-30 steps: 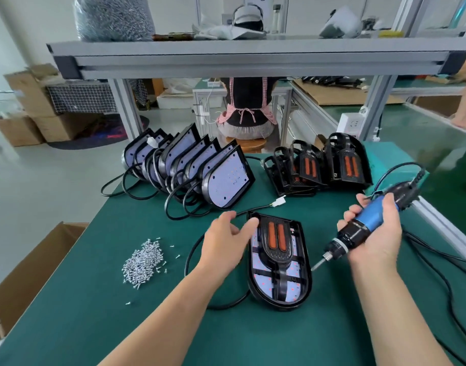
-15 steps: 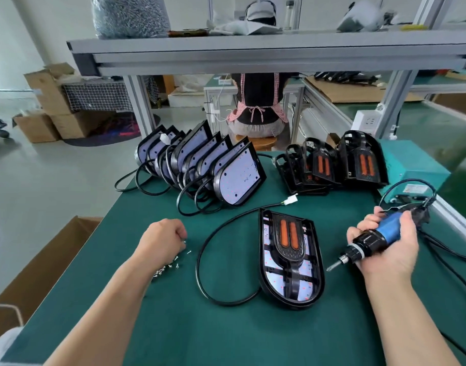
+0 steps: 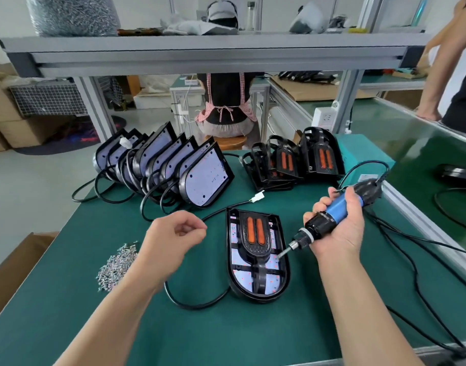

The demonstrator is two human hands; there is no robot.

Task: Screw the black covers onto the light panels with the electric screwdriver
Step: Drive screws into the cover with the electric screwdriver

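Observation:
A light panel [image 3: 269, 282] lies flat mid-table with a black cover [image 3: 255, 233], two orange strips on it, seated on top. My right hand [image 3: 343, 233] grips the blue-and-black electric screwdriver [image 3: 335, 210]. Its bit tip touches the panel's right side just below the cover's bulge. My left hand [image 3: 171, 236] hovers left of the panel, fingers curled tight with the thumb against the forefinger, as if pinching small screws that I cannot see. A pile of loose screws [image 3: 115, 265] lies on the green mat to the left.
Several bare light panels [image 3: 205, 178] lean in a row at the back, cables trailing. Black covers [image 3: 300, 159] are stacked at back right beside a teal box [image 3: 358, 151]. The screwdriver's cord [image 3: 411, 260] runs along the right. A cardboard box [image 3: 10, 265] sits beyond the left edge.
My left hand left the panel, dipped to the screw pile, and has come back toward the panel with fingers curled. The screwdriver tip has moved down onto the panel.

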